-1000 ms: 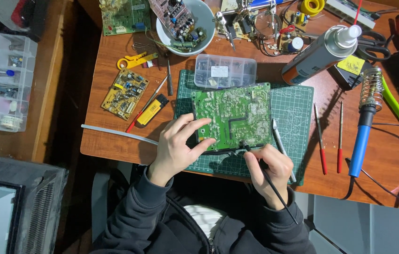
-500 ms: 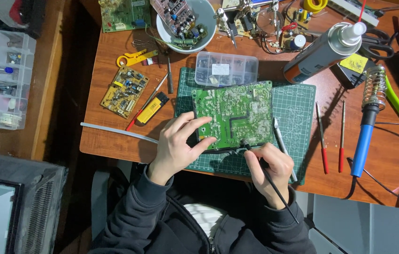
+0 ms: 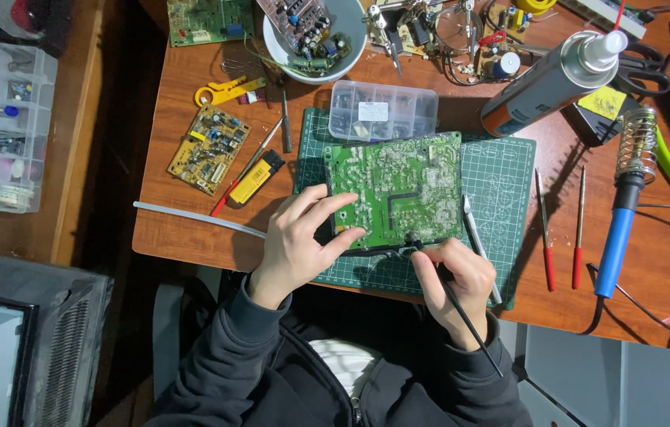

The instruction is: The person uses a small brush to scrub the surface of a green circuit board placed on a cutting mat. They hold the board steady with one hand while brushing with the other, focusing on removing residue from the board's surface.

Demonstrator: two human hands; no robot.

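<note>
A green circuit board lies solder side up on a green cutting mat in the middle of the desk. My left hand grips the board's near left corner, thumb under its edge and fingers on top. My right hand holds a thin black brush like a pen, its tip touching the board's near edge. Metal tweezers lie on the mat just right of that hand.
A clear parts box sits behind the board, a white bowl of boards farther back. A yellow circuit board, yellow lighter and white strip lie left. Spray can, blue soldering iron and two red-handled tools lie right.
The view has shifted slightly, so everything sits a little higher in the frame. Both hands keep their hold; the brush tip stays at the board's near edge.
</note>
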